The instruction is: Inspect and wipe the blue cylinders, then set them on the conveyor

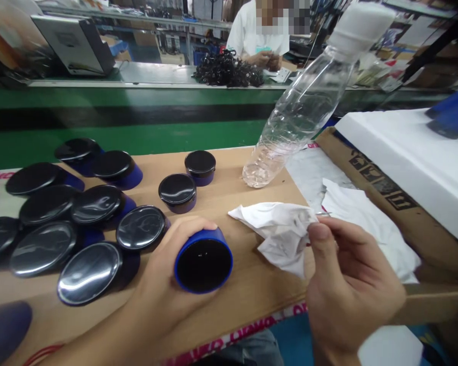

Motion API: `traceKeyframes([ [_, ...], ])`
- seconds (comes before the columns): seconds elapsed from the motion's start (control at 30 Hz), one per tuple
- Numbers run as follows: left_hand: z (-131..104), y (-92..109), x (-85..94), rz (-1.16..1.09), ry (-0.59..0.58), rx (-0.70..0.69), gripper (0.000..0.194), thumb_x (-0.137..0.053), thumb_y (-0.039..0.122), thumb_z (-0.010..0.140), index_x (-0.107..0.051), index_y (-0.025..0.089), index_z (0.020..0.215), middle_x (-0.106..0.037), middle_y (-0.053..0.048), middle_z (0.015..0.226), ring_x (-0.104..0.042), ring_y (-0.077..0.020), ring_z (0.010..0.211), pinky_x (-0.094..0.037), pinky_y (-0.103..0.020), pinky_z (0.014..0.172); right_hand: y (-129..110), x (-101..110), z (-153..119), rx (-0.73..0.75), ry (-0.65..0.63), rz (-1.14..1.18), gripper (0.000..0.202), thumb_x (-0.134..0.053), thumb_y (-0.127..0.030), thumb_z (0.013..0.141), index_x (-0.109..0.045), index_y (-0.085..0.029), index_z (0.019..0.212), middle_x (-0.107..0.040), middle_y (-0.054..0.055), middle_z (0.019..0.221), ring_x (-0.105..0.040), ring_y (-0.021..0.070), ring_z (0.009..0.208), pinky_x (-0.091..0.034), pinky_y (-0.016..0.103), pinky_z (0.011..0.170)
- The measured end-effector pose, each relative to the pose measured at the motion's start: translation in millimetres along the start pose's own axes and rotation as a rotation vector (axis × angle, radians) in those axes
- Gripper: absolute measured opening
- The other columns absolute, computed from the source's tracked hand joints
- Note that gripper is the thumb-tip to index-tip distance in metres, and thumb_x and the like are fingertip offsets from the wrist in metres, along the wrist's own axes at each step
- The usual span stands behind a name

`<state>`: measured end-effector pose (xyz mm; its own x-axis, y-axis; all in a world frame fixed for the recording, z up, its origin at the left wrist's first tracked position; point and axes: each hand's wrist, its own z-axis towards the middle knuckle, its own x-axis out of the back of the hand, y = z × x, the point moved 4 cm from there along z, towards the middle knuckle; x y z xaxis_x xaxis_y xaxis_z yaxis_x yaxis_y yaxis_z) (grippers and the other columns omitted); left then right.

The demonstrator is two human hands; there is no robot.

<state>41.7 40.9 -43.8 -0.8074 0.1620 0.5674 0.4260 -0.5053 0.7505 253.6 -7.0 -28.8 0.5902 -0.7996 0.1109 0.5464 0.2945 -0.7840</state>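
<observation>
My left hand (175,254) is wrapped round a blue cup-shaped piece (203,264) with a black round face turned toward me. To its right, my right hand (351,279) pinches a crumpled white cloth (278,226) between thumb and fingers; the cloth hangs to the left, apart from the blue piece. Several blue pieces with glossy black tops (89,272) stand close together on the cardboard (259,284) at the left. Two smaller-looking ones (177,190) stand beyond my left hand.
A clear plastic bottle (297,112) with a white cap stands behind the cloth. At the right are more white cloth (366,223), a cardboard box (389,188) and white foam (412,152). Across a green-sided bench (137,117), a person in white (242,33) sits behind a black pile (229,68).
</observation>
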Motion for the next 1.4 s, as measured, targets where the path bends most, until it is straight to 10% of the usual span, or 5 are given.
traceKeyframes([
  [0.37, -2.1, -12.6, -9.6, -0.049, -0.054, 0.101, 0.045, -0.052, 0.019, 0.083, -0.051, 0.037, 0.123, -0.060, 0.005, 0.123, -0.058, -0.0147, 0.115, -0.048, -0.022, 0.098, -48.4, -49.6, -71.2, 0.560, -0.589, 0.077, 0.019, -0.055, -0.006, 0.097, -0.073, -0.006, 0.097, -0.068, 0.007, 0.079, -0.059, 0.0161, 0.072, -0.054, 0.029, 0.068],
  [0.7, -2.7, 3.5, 6.3, -0.023, 0.111, 0.018, 0.052, -0.078, 0.024, 0.082, -0.051, 0.038, 0.124, -0.057, 0.003, 0.130, -0.058, -0.0171, 0.122, -0.050, -0.024, 0.103, 11.6, -19.2, -3.6, 0.237, -0.385, -0.275, 0.030, -0.057, -0.016, 0.099, -0.065, -0.013, 0.128, -0.069, 0.016, 0.132, -0.061, 0.0226, 0.129, -0.048, 0.039, 0.110],
  [0.9, -5.9, -1.1, -1.7, -0.267, 0.138, 0.173, 0.068, -0.083, 0.030, 0.076, -0.044, 0.038, 0.131, -0.065, 0.003, 0.131, -0.066, -0.0177, 0.120, -0.058, -0.024, 0.095, -27.6, -32.6, -37.9, 0.203, -0.811, 0.062, 0.074, -0.043, -0.066, 0.098, -0.029, -0.026, 0.158, -0.033, 0.008, 0.165, -0.032, 0.0206, 0.153, -0.031, 0.035, 0.126],
  [1.27, -2.9, -4.4, 3.0, -0.120, 0.068, 0.014, 0.053, -0.068, 0.020, 0.087, -0.051, 0.039, 0.133, -0.054, 0.001, 0.143, -0.049, -0.0182, 0.139, -0.043, -0.029, 0.115, -3.3, -20.5, -47.1, 0.191, -0.742, 0.000, 0.054, -0.050, -0.043, 0.103, -0.035, -0.025, 0.153, -0.041, 0.006, 0.160, -0.037, 0.0197, 0.149, -0.031, 0.035, 0.125],
  [1.4, -1.8, -4.3, 4.9, -0.087, 0.059, -0.011, 0.056, -0.066, 0.020, 0.088, -0.048, 0.040, 0.137, -0.056, 0.001, 0.144, -0.052, -0.0187, 0.137, -0.044, -0.032, 0.115, 11.1, -3.9, -29.3, 0.308, -0.697, -0.288, 0.045, -0.061, -0.031, 0.098, -0.050, -0.022, 0.140, -0.060, 0.011, 0.136, -0.058, 0.0225, 0.130, -0.054, 0.039, 0.107],
])
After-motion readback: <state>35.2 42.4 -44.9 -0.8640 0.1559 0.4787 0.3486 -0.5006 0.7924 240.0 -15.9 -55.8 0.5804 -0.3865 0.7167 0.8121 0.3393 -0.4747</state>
